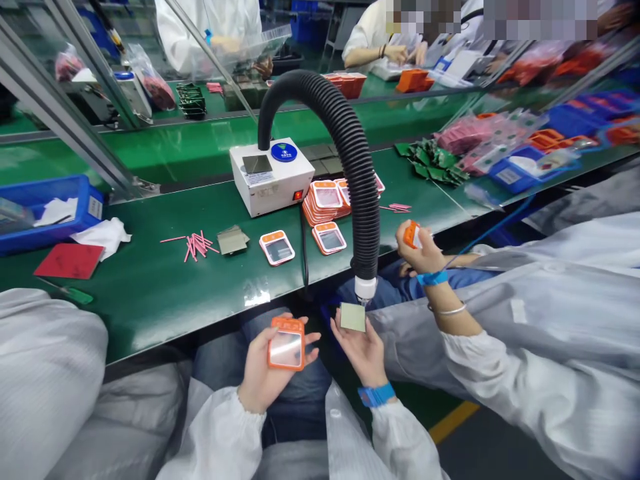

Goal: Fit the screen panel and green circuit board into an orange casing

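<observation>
My left hand [267,373] is closed on an orange-framed case [287,347] with a clear window, its thumb along the left edge and fingers behind it. Palm up, my right hand [364,353] holds a square grey-green plate [353,317] at its fingertips, just under the white nozzle [365,288] of a black ribbed hose [357,167]. A blue band circles the right wrist. The hose rises from a white box [273,187] with a lit red switch.
On the green bench [210,293] are orange-and-white frames [277,248], stacked frames [325,200], pink strips [197,245], grey plates [233,240] and a red sheet [70,261]. Close on the right, a co-worker's hand [423,250] holds an orange piece. Another person's sleeve is at left.
</observation>
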`<action>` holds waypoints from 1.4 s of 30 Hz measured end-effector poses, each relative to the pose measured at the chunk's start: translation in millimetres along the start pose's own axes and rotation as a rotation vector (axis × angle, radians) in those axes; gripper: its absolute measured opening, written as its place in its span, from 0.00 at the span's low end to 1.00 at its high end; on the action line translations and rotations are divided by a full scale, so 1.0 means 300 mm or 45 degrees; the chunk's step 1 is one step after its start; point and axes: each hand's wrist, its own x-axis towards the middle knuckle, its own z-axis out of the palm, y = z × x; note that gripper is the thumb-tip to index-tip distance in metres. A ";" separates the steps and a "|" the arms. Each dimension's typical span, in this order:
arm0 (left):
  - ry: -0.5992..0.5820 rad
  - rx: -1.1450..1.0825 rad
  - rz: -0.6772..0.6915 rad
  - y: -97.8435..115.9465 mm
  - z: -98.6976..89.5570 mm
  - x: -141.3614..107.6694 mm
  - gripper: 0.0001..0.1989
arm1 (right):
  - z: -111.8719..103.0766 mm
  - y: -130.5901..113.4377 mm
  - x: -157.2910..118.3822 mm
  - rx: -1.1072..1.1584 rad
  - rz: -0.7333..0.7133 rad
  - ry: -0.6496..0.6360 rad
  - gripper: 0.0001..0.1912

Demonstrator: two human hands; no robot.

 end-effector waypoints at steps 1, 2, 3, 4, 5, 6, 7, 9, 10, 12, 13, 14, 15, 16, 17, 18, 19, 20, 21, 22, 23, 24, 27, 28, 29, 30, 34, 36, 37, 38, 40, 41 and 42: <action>0.029 0.006 -0.012 -0.023 0.008 0.012 0.12 | -0.002 0.001 -0.009 -0.008 -0.004 0.014 0.15; 0.055 0.014 -0.029 -0.047 0.018 0.028 0.11 | -0.006 -0.001 -0.018 -0.021 -0.016 0.031 0.15; 0.079 0.018 -0.049 -0.073 0.027 0.046 0.11 | -0.010 -0.004 -0.027 -0.039 -0.037 0.049 0.16; 0.103 0.027 -0.067 -0.098 0.037 0.067 0.12 | -0.015 -0.010 -0.033 -0.061 -0.068 0.069 0.16; 0.125 0.034 -0.078 -0.123 0.046 0.089 0.12 | -0.021 -0.017 -0.037 -0.085 -0.108 0.090 0.17; 0.140 0.040 -0.087 -0.146 0.054 0.112 0.13 | -0.026 -0.025 -0.040 -0.108 -0.155 0.111 0.19; 0.149 0.049 -0.093 -0.168 0.061 0.134 0.13 | -0.032 -0.033 -0.040 -0.126 -0.204 0.132 0.20; 0.152 0.068 -0.113 -0.202 0.072 0.179 0.14 | -0.041 -0.050 -0.036 -0.146 -0.276 0.162 0.21; 0.145 0.075 -0.125 -0.216 0.075 0.201 0.14 | -0.046 -0.058 -0.032 -0.144 -0.284 0.172 0.21; 0.118 0.087 -0.161 -0.236 0.077 0.247 0.14 | -0.055 -0.072 -0.024 -0.123 -0.255 0.186 0.17; 0.103 0.096 -0.185 -0.245 0.076 0.271 0.14 | -0.060 -0.077 -0.020 -0.105 -0.232 0.194 0.15; 0.093 0.108 -0.212 -0.254 0.073 0.294 0.14 | -0.066 -0.080 -0.017 -0.082 -0.214 0.204 0.12; 0.089 0.125 -0.244 -0.263 0.068 0.317 0.14 | -0.072 -0.082 -0.014 -0.056 -0.200 0.216 0.10; 0.094 0.144 -0.273 -0.274 0.062 0.338 0.15 | -0.079 -0.084 -0.012 -0.029 -0.189 0.229 0.09; 0.102 0.162 -0.305 -0.286 0.054 0.356 0.15 | -0.086 -0.085 -0.011 -0.002 -0.176 0.243 0.07; 0.113 0.175 -0.339 -0.299 0.046 0.371 0.17 | -0.093 -0.086 -0.012 0.022 -0.160 0.261 0.06; 0.123 0.183 -0.371 -0.313 0.037 0.381 0.18 | -0.098 -0.087 -0.015 0.043 -0.143 0.283 0.04; 0.131 0.188 -0.403 -0.326 0.028 0.387 0.19 | -0.102 -0.089 -0.019 0.059 -0.126 0.306 0.03; 0.140 0.192 -0.434 -0.339 0.018 0.390 0.20 | -0.103 -0.091 -0.024 0.071 -0.108 0.326 0.02; 0.150 0.198 -0.462 -0.351 0.008 0.389 0.21 | -0.102 -0.095 -0.030 0.077 -0.091 0.337 0.01; 0.163 0.210 -0.489 -0.359 -0.001 0.385 0.21 | -0.098 -0.098 -0.037 0.080 -0.071 0.334 0.03; 0.178 0.228 -0.514 -0.364 -0.010 0.378 0.21 | -0.092 -0.102 -0.043 0.080 -0.047 0.322 0.06; 0.228 0.314 -0.548 -0.360 -0.029 0.346 0.21 | -0.068 -0.106 -0.053 0.079 0.035 0.266 0.14; 0.252 0.353 -0.533 -0.352 -0.031 0.331 0.21 | -0.060 -0.103 -0.054 0.082 0.063 0.254 0.15; 0.285 0.395 -0.498 -0.341 -0.031 0.313 0.21 | -0.053 -0.097 -0.054 0.088 0.087 0.247 0.15; 0.326 0.442 -0.437 -0.328 -0.029 0.294 0.21 | -0.047 -0.089 -0.054 0.097 0.107 0.244 0.15; 0.486 0.598 -0.026 -0.258 -0.010 0.210 0.14 | -0.025 -0.033 -0.063 0.139 0.198 0.248 0.14; 0.515 0.619 0.131 -0.218 0.002 0.168 0.13 | -0.011 -0.001 -0.076 0.158 0.263 0.243 0.16; 0.522 0.617 0.187 -0.198 0.007 0.148 0.14 | -0.004 0.013 -0.084 0.167 0.292 0.236 0.17; 0.525 0.609 0.236 -0.180 0.013 0.127 0.16 | 0.004 0.027 -0.093 0.172 0.320 0.227 0.18; 0.510 0.585 0.326 -0.146 0.026 0.084 0.21 | 0.024 0.048 -0.111 0.173 0.367 0.194 0.19; 0.492 0.570 0.367 -0.132 0.034 0.060 0.23 | 0.036 0.056 -0.121 0.166 0.389 0.169 0.19; 0.470 0.554 0.396 -0.118 0.044 0.036 0.25 | 0.049 0.062 -0.131 0.156 0.408 0.138 0.17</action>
